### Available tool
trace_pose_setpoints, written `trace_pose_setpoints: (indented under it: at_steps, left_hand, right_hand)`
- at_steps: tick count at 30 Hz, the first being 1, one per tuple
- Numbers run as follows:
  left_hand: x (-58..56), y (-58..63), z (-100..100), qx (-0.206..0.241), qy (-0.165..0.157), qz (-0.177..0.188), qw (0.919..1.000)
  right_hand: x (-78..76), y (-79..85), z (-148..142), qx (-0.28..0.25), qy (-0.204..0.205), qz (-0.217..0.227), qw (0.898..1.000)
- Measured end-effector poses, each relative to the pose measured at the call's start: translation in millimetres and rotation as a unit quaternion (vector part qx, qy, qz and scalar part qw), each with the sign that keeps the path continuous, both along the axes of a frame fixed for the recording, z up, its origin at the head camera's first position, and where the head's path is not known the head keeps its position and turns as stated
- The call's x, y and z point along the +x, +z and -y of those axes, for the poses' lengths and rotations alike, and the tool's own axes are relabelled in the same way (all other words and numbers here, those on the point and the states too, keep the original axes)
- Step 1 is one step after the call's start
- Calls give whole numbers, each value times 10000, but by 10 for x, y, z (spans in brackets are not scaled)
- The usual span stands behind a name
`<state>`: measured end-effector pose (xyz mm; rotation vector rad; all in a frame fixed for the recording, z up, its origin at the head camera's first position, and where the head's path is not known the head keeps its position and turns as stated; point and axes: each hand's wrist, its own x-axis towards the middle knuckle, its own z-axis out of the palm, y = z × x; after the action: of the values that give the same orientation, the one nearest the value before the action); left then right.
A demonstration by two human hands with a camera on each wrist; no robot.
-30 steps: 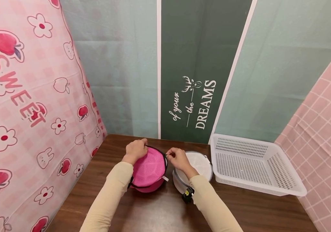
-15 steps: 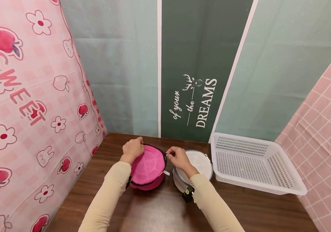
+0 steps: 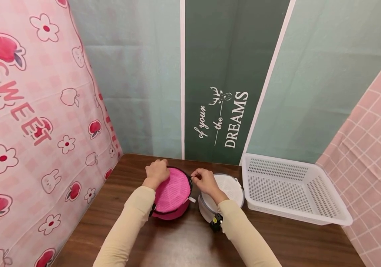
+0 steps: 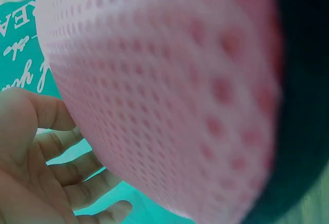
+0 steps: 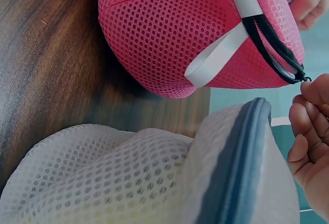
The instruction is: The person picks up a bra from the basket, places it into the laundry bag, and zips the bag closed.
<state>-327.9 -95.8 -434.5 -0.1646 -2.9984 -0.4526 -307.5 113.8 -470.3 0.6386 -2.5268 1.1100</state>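
Note:
A round pink mesh laundry bag (image 3: 174, 191) with a black zipper round its top stands on the table. My left hand (image 3: 157, 170) grips its far left rim; in the left wrist view the thumb and fingers (image 4: 77, 188) lie at the edge of the pink mesh. At the bag's right side my right hand (image 3: 204, 180) pinches the small zipper pull (image 5: 307, 79) between thumb and fingertip. Near that pull the black zipper (image 5: 272, 49) shows a gap between its two bands. A white fabric loop (image 5: 216, 54) sticks out from the bag's side.
A white mesh laundry bag (image 3: 228, 189) with a grey zipper stands right under my right wrist. Further right is a white perforated plastic basket (image 3: 297, 217). Printed cloths hang behind and on both sides of the wooden table (image 3: 177, 244).
The pink bag and my left hand shift slightly left, then back right. The bag's white loop sits a little higher than a second ago. My right hand stays at the zipper pull.

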Motion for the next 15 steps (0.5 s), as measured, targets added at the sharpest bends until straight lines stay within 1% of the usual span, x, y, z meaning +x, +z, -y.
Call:
trace_pose_setpoints:
  at_steps: [7,9,12,15]
  left_hand:
    - [18,-5,-169,-344,-390,-367,9980]
    - [31,-3,-218,-447,-582,-440,9963]
    - [48,15,-273,-598,-952,-470,9925]
    - [56,40,-290,-628,-1161,-511,9899]
  right_hand:
    - [-16,15,16,169,56,-47,9998]
    - [-16,27,21,173,78,-97,9998]
    - [-12,49,31,159,89,-126,9998]
    - [-10,58,48,158,50,-53,9998]
